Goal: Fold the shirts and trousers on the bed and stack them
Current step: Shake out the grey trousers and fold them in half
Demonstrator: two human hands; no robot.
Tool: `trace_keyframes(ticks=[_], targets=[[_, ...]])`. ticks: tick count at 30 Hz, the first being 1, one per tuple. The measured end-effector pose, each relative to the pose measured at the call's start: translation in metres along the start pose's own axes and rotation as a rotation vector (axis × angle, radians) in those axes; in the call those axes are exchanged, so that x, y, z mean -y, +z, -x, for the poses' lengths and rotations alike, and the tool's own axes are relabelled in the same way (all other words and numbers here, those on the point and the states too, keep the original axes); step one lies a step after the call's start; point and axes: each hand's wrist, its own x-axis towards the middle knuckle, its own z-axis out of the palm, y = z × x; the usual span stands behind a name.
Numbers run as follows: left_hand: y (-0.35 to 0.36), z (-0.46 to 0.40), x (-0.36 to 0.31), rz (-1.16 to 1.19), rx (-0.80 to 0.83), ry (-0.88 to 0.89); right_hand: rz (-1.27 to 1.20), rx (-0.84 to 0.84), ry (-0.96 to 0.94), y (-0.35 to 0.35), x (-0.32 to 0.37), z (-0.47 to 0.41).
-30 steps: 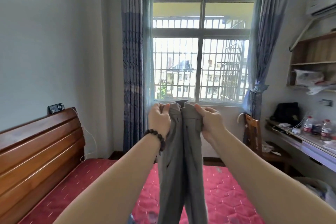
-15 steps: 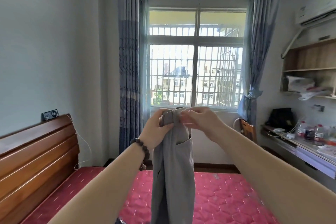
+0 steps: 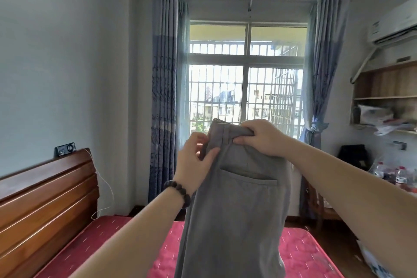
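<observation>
I hold grey trousers (image 3: 237,210) up in the air in front of the window, hanging down over the red bed (image 3: 300,253). A back pocket faces me. My right hand (image 3: 261,136) grips the waistband at its top right. My left hand (image 3: 196,165), with a dark bead bracelet at the wrist, pinches the waistband's left edge. The trouser legs run out of the frame at the bottom. No shirts are in view.
A wooden headboard (image 3: 45,205) stands at the left. Behind the trousers is a barred window (image 3: 246,88) with blue curtains. At the right are a wooden shelf (image 3: 388,97), a desk with water bottles (image 3: 400,176) and a chair (image 3: 318,205).
The two halves of the waistband have been brought together and the trousers turned, so the back pocket now faces me. My right hand has shifted along the top of the waistband.
</observation>
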Motion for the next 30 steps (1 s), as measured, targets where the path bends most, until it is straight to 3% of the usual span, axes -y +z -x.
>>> trace_keyframes(ticks=[2,5,9,17,20,24,27,30], targets=[[-0.001,0.006,0.006,-0.039,0.097,-0.058,-0.051,-0.019,0.018,0.001,0.004,0.002],[-0.006,0.004,0.005,-0.022,0.060,-0.083,-0.058,0.005,0.013,0.000,0.008,0.006],[-0.007,0.001,-0.007,0.075,0.127,-0.113,-0.112,0.153,-0.035,-0.017,0.024,0.010],[-0.006,-0.004,-0.012,-0.063,0.204,-0.028,0.016,0.367,0.075,-0.032,0.052,-0.005],[-0.007,-0.001,-0.007,-0.016,0.222,-0.045,0.017,0.270,0.085,-0.023,0.052,-0.001],[-0.012,0.026,0.022,0.105,0.377,-0.259,0.050,0.128,0.102,-0.012,0.048,0.012],[-0.013,0.060,0.043,0.117,0.478,-0.391,0.056,0.072,0.111,-0.018,0.045,0.026],[-0.007,0.086,0.041,0.131,0.508,-0.414,0.090,0.056,0.129,-0.027,0.046,0.041]])
